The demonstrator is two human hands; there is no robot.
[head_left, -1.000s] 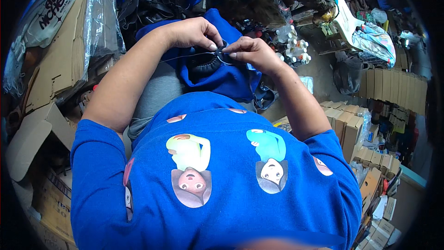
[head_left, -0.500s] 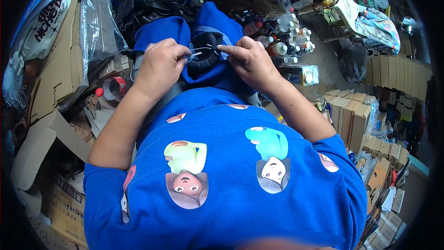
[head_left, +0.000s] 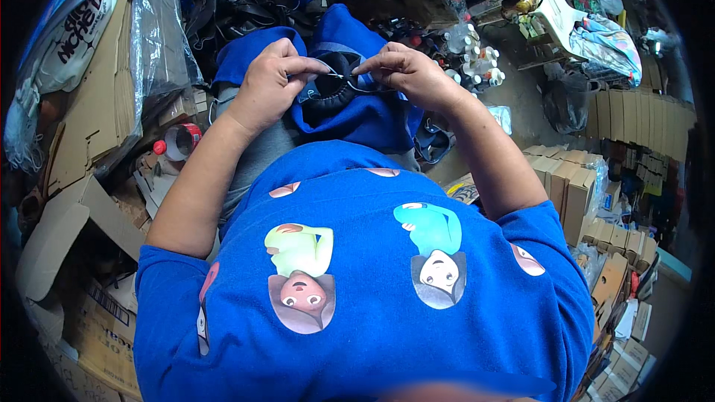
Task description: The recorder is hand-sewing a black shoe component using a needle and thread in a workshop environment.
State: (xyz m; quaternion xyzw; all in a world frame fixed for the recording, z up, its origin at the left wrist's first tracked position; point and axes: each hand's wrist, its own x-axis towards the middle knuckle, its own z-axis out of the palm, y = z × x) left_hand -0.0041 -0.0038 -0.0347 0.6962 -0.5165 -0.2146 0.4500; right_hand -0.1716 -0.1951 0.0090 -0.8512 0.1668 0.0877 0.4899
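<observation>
A black rounded item with a gathered rim (head_left: 331,104) sits on the blue cloth (head_left: 357,128) over my lap; its exact kind I cannot tell. Above its opening, my left hand (head_left: 274,82) pinches a thin whitish cord (head_left: 365,90) between thumb and forefinger, coming in from the left. From the other side, my right hand (head_left: 417,74) is closed on the same cord with its fingertips. The two sets of fingertips are close together, a small gap apart. The cord loops below the right fingers, over the black item's edge.
Flattened cardboard (head_left: 97,112) and clear plastic sheeting (head_left: 160,48) stand at the left, near a clear bottle with a red cap (head_left: 179,143). Several bottles (head_left: 477,59) cluster at the far right. Stacked cardboard pieces (head_left: 570,186) and a white chair (head_left: 558,11) are farther right.
Both hands have shifted slightly, with the left fingertips moving right toward the right ones. The cord's loop now hangs under the right hand. The black item has turned or tilted a little.
</observation>
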